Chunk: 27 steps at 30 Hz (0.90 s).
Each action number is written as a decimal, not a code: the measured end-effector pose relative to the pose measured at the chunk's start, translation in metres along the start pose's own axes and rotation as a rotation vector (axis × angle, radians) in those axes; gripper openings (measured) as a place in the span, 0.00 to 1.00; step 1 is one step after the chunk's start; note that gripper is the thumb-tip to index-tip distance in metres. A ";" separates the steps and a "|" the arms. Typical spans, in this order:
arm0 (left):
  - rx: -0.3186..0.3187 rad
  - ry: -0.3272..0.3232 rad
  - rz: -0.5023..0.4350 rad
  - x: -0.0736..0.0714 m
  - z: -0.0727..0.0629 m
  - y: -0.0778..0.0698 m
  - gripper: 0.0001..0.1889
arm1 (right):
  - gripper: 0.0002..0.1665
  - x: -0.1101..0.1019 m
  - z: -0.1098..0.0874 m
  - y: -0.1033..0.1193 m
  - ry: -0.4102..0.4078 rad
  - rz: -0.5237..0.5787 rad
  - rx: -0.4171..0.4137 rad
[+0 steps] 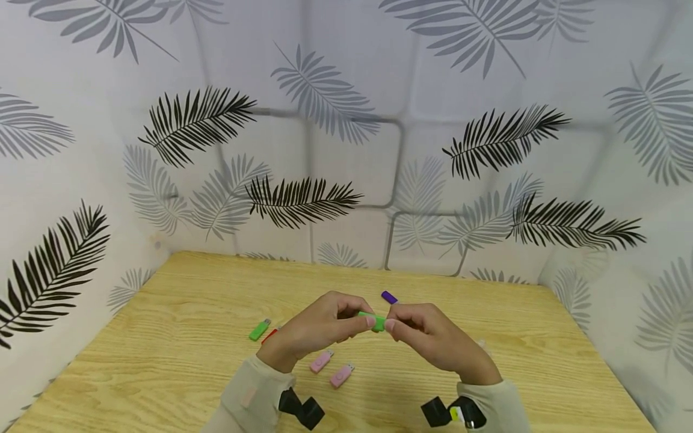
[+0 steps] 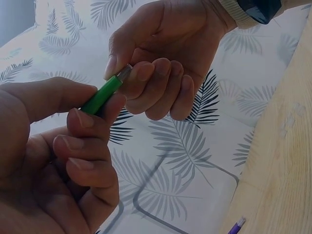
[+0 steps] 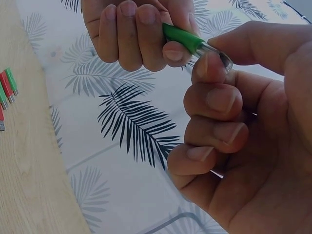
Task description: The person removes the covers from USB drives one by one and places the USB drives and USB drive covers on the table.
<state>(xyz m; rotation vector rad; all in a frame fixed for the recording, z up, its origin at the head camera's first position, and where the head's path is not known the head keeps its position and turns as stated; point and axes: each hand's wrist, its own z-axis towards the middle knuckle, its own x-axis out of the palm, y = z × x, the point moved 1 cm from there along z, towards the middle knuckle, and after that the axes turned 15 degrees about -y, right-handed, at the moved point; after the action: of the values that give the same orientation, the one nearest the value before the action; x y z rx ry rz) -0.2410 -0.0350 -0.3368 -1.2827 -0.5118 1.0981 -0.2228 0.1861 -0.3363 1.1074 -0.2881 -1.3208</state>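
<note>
A green USB stick [image 1: 379, 323] is held between both hands above the table. My left hand [image 1: 325, 325] pinches its green body [image 2: 101, 96] between thumb and fingers, the other fingers curled below. With thumb and index finger, my right hand [image 1: 438, 340] pinches the opposite end, where a shiny metal connector [image 3: 208, 48] sticks out. Something glossy and rounded shows at that tip; I cannot tell whether it is a clear cap. Under and beside my left forearm lie two pink USB sticks [image 1: 342, 375], a green one [image 1: 260, 329] and a partly hidden red one [image 1: 271, 335].
A purple USB stick [image 1: 388, 297] lies on the wooden table [image 1: 206, 385] beyond the hands. Small clear pieces [image 2: 292, 119] rest on the table toward the right. Leaf-patterned cloth [image 1: 346, 150] rises behind the table and at both sides.
</note>
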 end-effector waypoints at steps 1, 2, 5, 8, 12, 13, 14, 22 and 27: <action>0.004 0.001 -0.003 0.000 0.000 0.000 0.12 | 0.14 0.000 0.000 0.000 0.000 0.002 0.000; 0.009 0.004 -0.009 0.000 0.000 -0.001 0.12 | 0.14 0.000 0.000 0.000 -0.002 -0.001 0.006; 0.003 -0.005 -0.018 -0.001 0.000 -0.002 0.12 | 0.15 -0.001 0.001 0.000 -0.011 -0.007 0.007; -0.034 -0.072 -0.048 -0.014 -0.002 -0.002 0.13 | 0.16 -0.012 -0.003 0.000 -0.060 -0.031 0.008; -0.050 -0.206 -0.088 -0.045 -0.010 -0.003 0.13 | 0.19 -0.039 -0.016 0.000 -0.166 -0.035 -0.023; -0.045 -0.231 -0.097 -0.052 -0.013 -0.003 0.12 | 0.19 -0.044 -0.019 0.001 -0.184 -0.030 -0.034; -0.030 -0.245 -0.100 -0.057 -0.015 -0.004 0.11 | 0.20 -0.048 -0.021 0.002 -0.198 -0.026 -0.051; -0.005 -0.253 -0.098 -0.064 -0.018 -0.007 0.10 | 0.20 -0.043 -0.015 0.001 -0.168 -0.053 -0.017; -0.022 -0.230 -0.045 -0.062 -0.019 -0.007 0.10 | 0.18 -0.038 -0.013 0.000 -0.179 -0.089 0.022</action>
<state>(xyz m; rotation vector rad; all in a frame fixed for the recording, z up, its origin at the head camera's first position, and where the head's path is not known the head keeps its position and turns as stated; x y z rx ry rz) -0.2505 -0.0975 -0.3194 -1.1642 -0.7229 1.2113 -0.2243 0.2249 -0.3278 1.0310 -0.3899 -1.5027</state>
